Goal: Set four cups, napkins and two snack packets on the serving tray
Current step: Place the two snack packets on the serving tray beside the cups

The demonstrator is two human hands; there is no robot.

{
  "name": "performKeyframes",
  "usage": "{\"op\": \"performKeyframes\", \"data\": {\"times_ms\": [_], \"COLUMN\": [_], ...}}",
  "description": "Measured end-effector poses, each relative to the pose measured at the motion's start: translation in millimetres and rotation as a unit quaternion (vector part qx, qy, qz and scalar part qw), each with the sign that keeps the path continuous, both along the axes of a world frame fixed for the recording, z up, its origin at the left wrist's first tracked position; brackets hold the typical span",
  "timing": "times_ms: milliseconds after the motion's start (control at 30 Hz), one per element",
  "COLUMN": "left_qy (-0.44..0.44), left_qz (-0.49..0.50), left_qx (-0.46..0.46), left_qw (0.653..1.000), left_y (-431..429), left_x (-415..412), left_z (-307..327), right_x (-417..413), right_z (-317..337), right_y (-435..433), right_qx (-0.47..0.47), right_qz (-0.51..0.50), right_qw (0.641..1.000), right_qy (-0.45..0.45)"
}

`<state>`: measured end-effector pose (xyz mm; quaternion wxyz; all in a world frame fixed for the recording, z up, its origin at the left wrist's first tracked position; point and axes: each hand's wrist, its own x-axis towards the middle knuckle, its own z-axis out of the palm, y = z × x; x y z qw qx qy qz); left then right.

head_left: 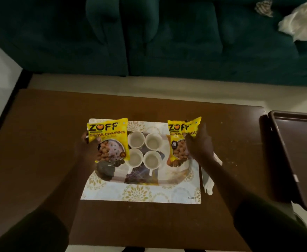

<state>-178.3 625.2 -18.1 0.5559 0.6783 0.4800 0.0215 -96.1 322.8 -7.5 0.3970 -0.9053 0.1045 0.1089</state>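
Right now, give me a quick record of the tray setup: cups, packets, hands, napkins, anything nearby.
cups: four white cups grouped mid-tray
left packet: held by left hand
right packet: held by right hand
napkins: white, on the table right of the placemat, not on tray
nearby: brown tray at table's right end

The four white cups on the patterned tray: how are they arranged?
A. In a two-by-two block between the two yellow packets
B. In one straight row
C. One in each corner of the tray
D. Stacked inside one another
A: the cups sit in two pairs, one behind the other, mid-tray, with the left packet and the right packet on either side.
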Motion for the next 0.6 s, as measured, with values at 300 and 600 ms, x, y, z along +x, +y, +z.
{"op": "performKeyframes", "data": {"times_ms": [300, 600], "left_qy": [0.026, 0.089], "left_qz": [-0.075, -0.123], "left_qx": [0.002, 0.094], "left_qw": [0.997, 0.984], "left_y": [17.0, 8.8], "left_x": [-14.9, -18.2], "left_z": [-40.9, -49.9], "right_x": [-24.2, -39.8], "right_z": [-33.4, -53.7], "right_y": [4.4, 17.8], "right_qx": [-0.023, 0.02], "right_qz": [-0.013, -0.034], "right_qw": [0.999, 0.99], "right_qy": [0.047, 0.137]}}
